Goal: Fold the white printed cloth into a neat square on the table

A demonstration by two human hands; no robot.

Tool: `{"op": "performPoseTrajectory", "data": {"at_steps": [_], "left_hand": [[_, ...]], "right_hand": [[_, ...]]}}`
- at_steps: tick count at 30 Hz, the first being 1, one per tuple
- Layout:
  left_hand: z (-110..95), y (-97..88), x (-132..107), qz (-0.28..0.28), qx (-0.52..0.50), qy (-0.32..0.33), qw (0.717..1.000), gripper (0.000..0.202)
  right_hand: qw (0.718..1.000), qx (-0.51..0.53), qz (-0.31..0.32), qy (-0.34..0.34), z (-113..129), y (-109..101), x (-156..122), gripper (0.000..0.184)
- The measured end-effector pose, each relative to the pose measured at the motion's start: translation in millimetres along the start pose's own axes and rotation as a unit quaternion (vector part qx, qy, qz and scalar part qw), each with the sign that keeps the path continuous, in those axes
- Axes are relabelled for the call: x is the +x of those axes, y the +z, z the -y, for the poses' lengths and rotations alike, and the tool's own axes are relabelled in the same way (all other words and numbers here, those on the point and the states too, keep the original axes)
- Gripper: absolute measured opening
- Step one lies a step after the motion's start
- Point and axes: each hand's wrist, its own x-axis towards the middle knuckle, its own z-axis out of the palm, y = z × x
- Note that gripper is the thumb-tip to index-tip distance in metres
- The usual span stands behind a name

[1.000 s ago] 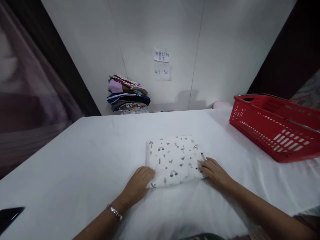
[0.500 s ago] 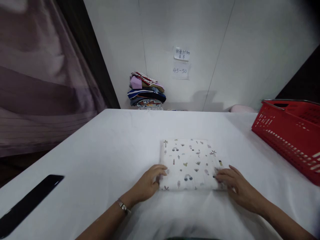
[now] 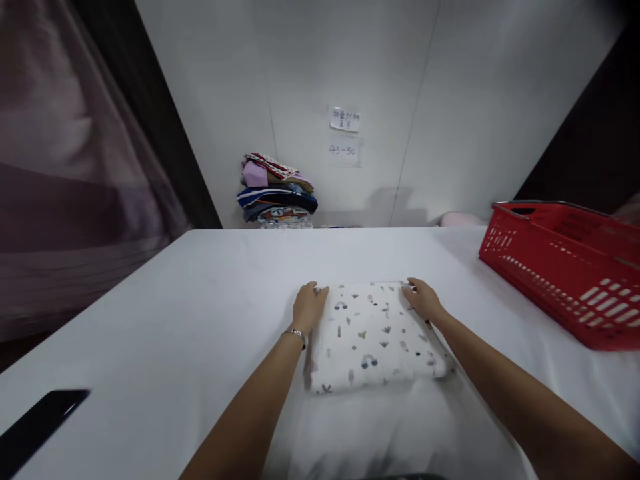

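Observation:
A folded white cloth (image 3: 375, 333) printed with small rainbows, birds and plants lies in front of me, its folds stacked into a neat rectangle. My left hand (image 3: 309, 308) grips its far left corner, thumb on top and fingers curled round the edge. At the far right corner my right hand (image 3: 421, 299) holds it the same way, thumb toward the print. The fingertips under the far edge are partly hidden. A metal bracelet (image 3: 296, 335) circles my left wrist.
A white-covered table (image 3: 225, 293) spreads around the cloth. On the right stands a red plastic basket (image 3: 560, 267); a black flat object (image 3: 43, 427) lies at the lower left. Behind the table's far edge rises a pile of folded fabrics (image 3: 277, 193), near paper notes (image 3: 345, 137) on the wall.
Both hands have moved from the near sides of the cloth to its far corners and closed there. The view has shifted a little to the right.

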Motion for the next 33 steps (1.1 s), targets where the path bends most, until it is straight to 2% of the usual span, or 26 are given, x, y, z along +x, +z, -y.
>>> {"op": "performPoseTrajectory", "data": {"at_steps": [7, 10, 13, 17, 23, 28, 33], "left_hand": [[7.2, 11.7, 7.1, -0.019, 0.08, 0.096, 0.992, 0.039], [9.0, 13.6, 9.1, -0.044, 0.075, 0.171, 0.981, 0.033], [10.1, 14.2, 12.0, -0.043, 0.063, 0.234, 0.969, 0.028], [11.8, 14.5, 15.2, -0.026, 0.062, 0.256, 0.964, 0.025], [7.5, 13.0, 15.1, -0.03, 0.098, 0.248, 0.963, 0.019], [4.0, 10.1, 15.7, -0.036, 0.109, 0.264, 0.958, 0.02], [-5.0, 11.6, 21.5, 0.008, 0.138, 0.329, 0.934, 0.021]], "right_hand": [[1.0, 0.023, -0.011, 0.013, -4.6, 4.4, 3.5, 0.032], [0.999, 0.038, -0.016, 0.011, -8.3, 6.8, 5.2, 0.026], [0.997, 0.051, -0.048, -0.019, -13.8, 10.4, 8.1, 0.019], [0.99, 0.101, -0.071, -0.068, -19.3, 14.2, 14.8, 0.014], [0.993, 0.119, -0.021, 0.012, -19.9, 16.4, 21.0, 0.016], [0.997, 0.035, -0.006, -0.065, -20.3, 12.4, 20.1, 0.025], [0.976, -0.035, 0.017, -0.214, -13.8, 9.2, 22.0, 0.024]]}}
